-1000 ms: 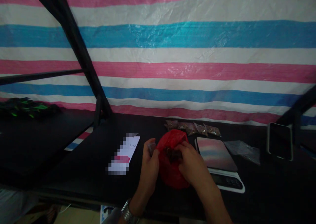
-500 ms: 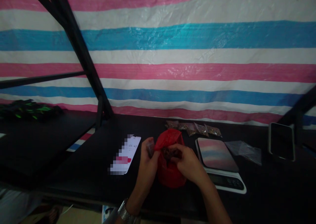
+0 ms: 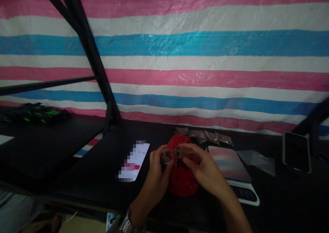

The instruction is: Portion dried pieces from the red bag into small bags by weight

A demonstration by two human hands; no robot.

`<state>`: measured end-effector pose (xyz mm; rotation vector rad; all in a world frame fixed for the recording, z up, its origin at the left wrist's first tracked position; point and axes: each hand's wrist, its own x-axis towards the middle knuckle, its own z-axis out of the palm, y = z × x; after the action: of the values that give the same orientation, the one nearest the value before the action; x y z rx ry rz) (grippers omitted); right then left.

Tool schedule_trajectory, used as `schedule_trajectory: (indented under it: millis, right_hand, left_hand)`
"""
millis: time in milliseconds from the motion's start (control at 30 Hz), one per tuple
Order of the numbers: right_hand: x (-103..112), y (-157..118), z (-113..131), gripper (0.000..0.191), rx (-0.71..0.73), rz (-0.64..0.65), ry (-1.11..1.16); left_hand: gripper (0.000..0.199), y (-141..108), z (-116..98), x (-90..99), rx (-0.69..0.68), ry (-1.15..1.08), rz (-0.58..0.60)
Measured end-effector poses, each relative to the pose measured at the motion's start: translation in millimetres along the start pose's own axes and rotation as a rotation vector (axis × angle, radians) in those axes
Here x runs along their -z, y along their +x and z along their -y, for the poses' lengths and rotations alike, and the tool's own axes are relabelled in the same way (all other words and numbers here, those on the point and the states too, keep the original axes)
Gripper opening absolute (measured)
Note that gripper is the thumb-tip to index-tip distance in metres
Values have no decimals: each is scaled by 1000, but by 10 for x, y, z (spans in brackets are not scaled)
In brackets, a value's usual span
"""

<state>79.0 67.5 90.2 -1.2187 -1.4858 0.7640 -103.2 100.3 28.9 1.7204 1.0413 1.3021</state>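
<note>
So the red bag (image 3: 184,183) is thin crinkly plastic, a bit satiny. The two see-through pieces (image 3: 167,156) right over it look like clear shiny plastic, too dim to tell if stiff or filmy. Sachets (image 3: 212,137) behind the bag: clear wrinkly plastic with little glints. Right of it, the scale (image 3: 230,164) has a super smooth, mirror-like plate on a white plastic-looking body, then limp clear plastic bags (image 3: 258,161), then a phone (image 3: 296,153) with dark glossy glass. Left of it, another phone (image 3: 138,157), smooth lit screen. Nearer side, to the left: a polished metal watch (image 3: 125,223). Under it, a matt black tabletop (image 3: 100,178); way behind, a creased, shiny plastic tarp (image 3: 185,61).
</note>
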Motion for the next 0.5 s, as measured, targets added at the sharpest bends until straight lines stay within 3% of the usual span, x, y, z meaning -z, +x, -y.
schedule_trajectory:
  millis: [200, 333, 500]
  right_hand:
    - [-155, -32, 141, 55, 153, 35, -280]
    - [-213, -27, 159, 64, 233, 75, -322]
    - [-244, -26, 159, 60, 232, 75, -319]
  left_hand:
    - [46, -14, 54, 18, 19, 40, 53]
    - [55, -29, 87, 43, 19, 34, 109]
    - [53, -28, 50, 92, 10, 10, 48]
